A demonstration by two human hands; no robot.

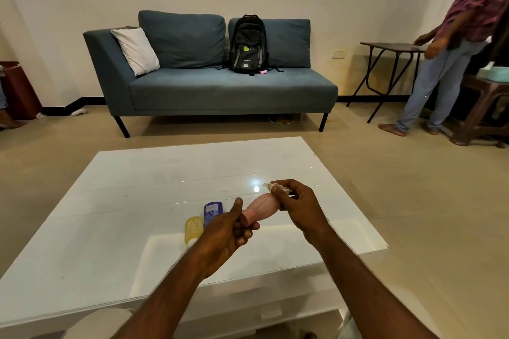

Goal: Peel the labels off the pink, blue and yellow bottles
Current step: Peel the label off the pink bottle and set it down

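While the left hand (228, 231) grips the pink bottle (262, 208) (pale, ribbed, lying sideways), the right hand (298, 206) pinches 1 crumpled white label scrap (275, 187) at its far end.

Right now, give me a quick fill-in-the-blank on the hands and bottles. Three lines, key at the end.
1. The bottle gripped by the left hand is ____.
2. The label scrap is pinched in the fingers of the ____ hand.
3. On the table, beside the blue bottle, lies the ____ one.
Missing words: pink, right, yellow.
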